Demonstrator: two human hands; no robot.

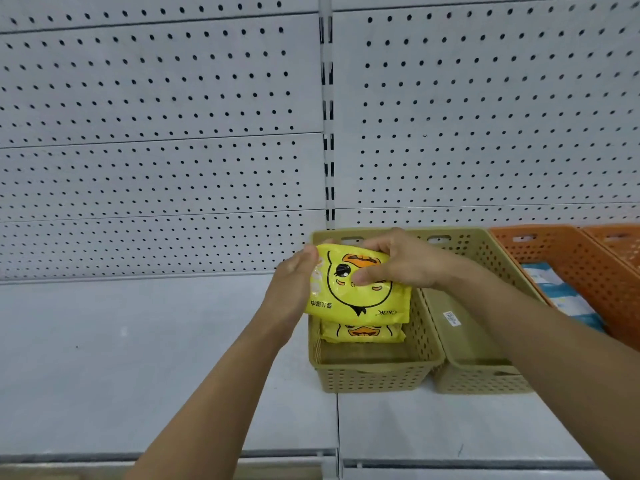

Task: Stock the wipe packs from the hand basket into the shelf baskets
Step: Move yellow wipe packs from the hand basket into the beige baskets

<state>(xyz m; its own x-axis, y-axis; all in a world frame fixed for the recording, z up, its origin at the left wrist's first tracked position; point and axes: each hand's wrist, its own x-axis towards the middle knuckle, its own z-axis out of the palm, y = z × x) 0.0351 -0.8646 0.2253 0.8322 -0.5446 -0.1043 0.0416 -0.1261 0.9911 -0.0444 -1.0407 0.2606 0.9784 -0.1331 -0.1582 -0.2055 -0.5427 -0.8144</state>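
Note:
A yellow wipe pack (367, 299) with a duck face is held over the back of a tan shelf basket (374, 375). My right hand (398, 261) grips its top edge, thumb pressed on the printed face. My left hand (294, 282) lies flat against the pack's left end with straight fingers. Under it, a second yellow pack (363, 333) lies inside the same basket. The hand basket is out of view.
A second tan basket (485, 375) stands right beside the first, with a small white label inside. Orange baskets (581, 271) sit further right, one holding blue-and-white packs (561, 296). Grey shelf surface (138, 358) stretches to the left; a pegboard back wall (156, 133) rises behind.

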